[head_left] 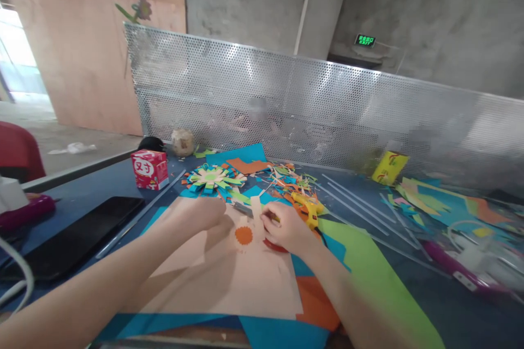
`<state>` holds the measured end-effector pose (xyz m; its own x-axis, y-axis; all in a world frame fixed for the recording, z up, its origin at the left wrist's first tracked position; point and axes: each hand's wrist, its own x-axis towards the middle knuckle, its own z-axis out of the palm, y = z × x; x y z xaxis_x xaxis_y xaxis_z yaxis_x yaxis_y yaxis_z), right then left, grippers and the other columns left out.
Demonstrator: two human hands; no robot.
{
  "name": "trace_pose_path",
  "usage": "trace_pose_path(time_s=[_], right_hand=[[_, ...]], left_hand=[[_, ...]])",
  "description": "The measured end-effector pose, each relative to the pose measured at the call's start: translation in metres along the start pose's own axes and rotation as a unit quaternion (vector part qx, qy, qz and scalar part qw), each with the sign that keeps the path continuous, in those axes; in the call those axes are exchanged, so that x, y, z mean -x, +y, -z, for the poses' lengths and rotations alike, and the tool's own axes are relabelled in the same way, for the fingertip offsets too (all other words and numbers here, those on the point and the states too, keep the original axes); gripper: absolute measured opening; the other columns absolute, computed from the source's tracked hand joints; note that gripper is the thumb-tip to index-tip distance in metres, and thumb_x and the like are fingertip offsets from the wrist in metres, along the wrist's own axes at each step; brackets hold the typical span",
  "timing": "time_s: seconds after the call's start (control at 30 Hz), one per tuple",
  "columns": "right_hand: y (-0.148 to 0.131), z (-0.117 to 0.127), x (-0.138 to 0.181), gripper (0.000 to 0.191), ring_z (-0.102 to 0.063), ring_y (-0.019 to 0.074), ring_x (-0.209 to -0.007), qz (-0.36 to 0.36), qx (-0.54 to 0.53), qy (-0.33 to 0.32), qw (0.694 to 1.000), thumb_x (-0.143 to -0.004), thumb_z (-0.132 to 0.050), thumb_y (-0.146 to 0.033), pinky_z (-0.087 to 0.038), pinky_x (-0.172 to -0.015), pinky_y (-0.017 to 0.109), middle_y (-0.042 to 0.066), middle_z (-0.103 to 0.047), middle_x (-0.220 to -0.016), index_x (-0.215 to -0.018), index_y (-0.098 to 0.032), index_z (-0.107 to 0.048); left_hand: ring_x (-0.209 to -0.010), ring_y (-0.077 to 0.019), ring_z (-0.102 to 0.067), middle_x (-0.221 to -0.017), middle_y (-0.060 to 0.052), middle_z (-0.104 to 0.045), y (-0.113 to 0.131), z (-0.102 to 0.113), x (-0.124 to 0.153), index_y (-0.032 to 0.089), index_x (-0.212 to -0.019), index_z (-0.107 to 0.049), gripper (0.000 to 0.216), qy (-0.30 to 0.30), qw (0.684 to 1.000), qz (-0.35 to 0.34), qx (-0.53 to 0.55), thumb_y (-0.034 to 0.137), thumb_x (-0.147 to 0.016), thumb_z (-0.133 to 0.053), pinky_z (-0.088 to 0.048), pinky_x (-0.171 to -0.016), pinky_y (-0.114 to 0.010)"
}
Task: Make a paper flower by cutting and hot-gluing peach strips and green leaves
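I read two white characters, "又寸", on the red carton (149, 169) past my left hand (196, 215), and a green exit sign (365, 40) on the far wall, its lettering too small.

- The peach paper sheet (229, 278) lay flat in front of me on the blue table, over blue and orange sheets.
- A small orange fringed disc (244, 235) sat on that sheet, between my hands.
- A narrow peach strip (257, 208) stood up just above the disc, near my right hand (286, 227); I probably pinched it, though blur hid my fingertips.
- My left hand (200, 214) pressed flat on the sheet's upper left part.
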<state>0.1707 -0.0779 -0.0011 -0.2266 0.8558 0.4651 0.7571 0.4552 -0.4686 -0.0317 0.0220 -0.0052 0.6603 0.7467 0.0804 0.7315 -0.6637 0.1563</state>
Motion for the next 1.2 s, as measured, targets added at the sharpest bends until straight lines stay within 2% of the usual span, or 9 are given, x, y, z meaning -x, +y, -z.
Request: trace_pose_path(time_s=[0.1, 0.23, 0.33, 0.5, 0.63, 0.77, 0.83, 0.97, 1.2], right_hand=[[-0.007, -0.003, 0.002, 0.01, -0.047, 0.0108, -0.06, 0.017, -0.003, 0.015, 1.0, -0.074, -0.042, -0.016, -0.034, -0.053, 0.02, -0.002, -0.051, -0.065, -0.066, -0.02, -0.045], [-0.015, -0.006, 0.006, 0.008, -0.041, 0.009, -0.052, 0.089, -0.004, 0.032, 0.996, -0.072, -0.041, -0.015, -0.029, -0.049, 0.02, -0.004, -0.045, -0.059, -0.066, -0.021, -0.043], [-0.013, -0.004, 0.006, 0.008, -0.039, 0.0091, -0.05, 0.087, 0.011, 0.03, 0.996, -0.071, -0.041, -0.016, -0.027, -0.048, 0.021, -0.004, -0.043, -0.056, -0.065, -0.021, -0.042], [0.003, 0.0, 0.003, 0.012, -0.043, 0.0112, -0.052, -0.061, 0.003, 0.075, 0.995, -0.077, -0.039, -0.024, -0.03, -0.047, 0.021, -0.003, -0.046, -0.06, -0.066, -0.022, -0.042], [0.014, -0.001, -0.002, 0.013, -0.049, 0.0132, -0.055, -0.103, -0.015, 0.098, 0.99, -0.077, -0.039, -0.025, -0.035, -0.051, 0.022, -0.002, -0.051, -0.062, -0.066, -0.022, -0.044], [0.02, -0.004, -0.005, 0.013, -0.053, 0.0146, -0.057, -0.113, -0.046, 0.11, 0.986, -0.077, -0.041, -0.028, -0.039, -0.054, 0.025, 0.0, -0.056, -0.066, -0.067, -0.022, -0.047], [0.024, -0.005, -0.005, 0.013, -0.055, 0.0154, -0.059, -0.117, -0.066, 0.118, 0.984, -0.077, -0.042, -0.029, -0.041, -0.055, 0.025, 0.001, -0.058, -0.068, -0.068, -0.022, -0.048], [0.029, -0.007, -0.005, 0.01, -0.057, 0.0161, -0.062, -0.117, -0.079, 0.12, 0.983, -0.076, -0.045, -0.028, -0.043, -0.056, 0.026, 0.001, -0.059, -0.07, -0.069, -0.021, -0.048], [0.03, -0.006, -0.007, 0.005, -0.058, 0.0152, -0.065, -0.109, -0.078, 0.11, 0.985, -0.073, -0.049, -0.024, -0.045, -0.061, 0.026, 0.0, -0.06, -0.07, -0.069, -0.021, -0.05]], left_hand=[[-0.045, -0.0154, -0.046, -0.04, -0.003, -0.047, 0.017, 0.03, -0.02, 0.016, -0.039, -0.047, 0.023, -0.026, 0.999, -0.009, -0.036, 0.02, -0.061, -0.052, -0.035, -0.05, -0.026], [-0.06, -0.0164, -0.054, -0.066, -0.006, -0.062, 0.051, 0.055, -0.07, 0.016, -0.058, -0.058, 0.024, -0.001, 0.998, -0.051, -0.038, 0.025, -0.074, -0.043, -0.038, -0.059, -0.025], [-0.079, -0.0228, -0.058, -0.083, -0.013, -0.063, 0.074, 0.049, -0.116, 0.013, -0.073, -0.061, 0.024, 0.047, 0.998, -0.036, -0.031, 0.027, -0.077, -0.043, -0.04, -0.067, -0.029], [-0.083, -0.0272, -0.059, -0.079, -0.017, -0.063, 0.079, 0.023, -0.156, 0.009, -0.082, -0.061, 0.027, 0.093, 0.995, 0.01, 0.022, 0.029, -0.078, -0.044, -0.042, -0.068, -0.032], [-0.084, -0.0184, -0.058, -0.091, -0.009, -0.064, 0.066, 0.018, -0.135, 0.012, -0.108, -0.051, 0.036, 0.099, 0.991, -0.026, 0.091, 0.033, -0.078, -0.046, -0.042, -0.071, -0.024], [-0.064, -0.0133, -0.057, -0.074, -0.004, -0.064, 0.051, 0.021, -0.082, 0.015, -0.085, -0.06, 0.05, 0.068, 0.988, -0.043, 0.133, 0.041, -0.086, -0.017, -0.041, -0.058, -0.021], [-0.058, -0.0142, -0.054, -0.064, -0.003, -0.061, 0.044, 0.021, -0.054, 0.015, -0.068, -0.058, 0.045, 0.03, 0.994, -0.028, 0.105, 0.048, -0.08, -0.032, -0.038, -0.054, -0.022], [-0.062, -0.0158, -0.054, -0.071, -0.004, -0.062, 0.034, 0.015, -0.017, 0.015, -0.072, -0.057, 0.037, -0.042, 0.994, 0.002, 0.096, 0.051, -0.066, -0.051, -0.036, -0.052, -0.022], [-0.067, -0.0154, -0.052, -0.073, -0.003, -0.059, 0.033, 0.012, -0.008, 0.015, -0.073, -0.055, 0.021, -0.073, 0.982, -0.032, 0.168, 0.035, -0.066, -0.051, -0.037, -0.057, -0.023]])
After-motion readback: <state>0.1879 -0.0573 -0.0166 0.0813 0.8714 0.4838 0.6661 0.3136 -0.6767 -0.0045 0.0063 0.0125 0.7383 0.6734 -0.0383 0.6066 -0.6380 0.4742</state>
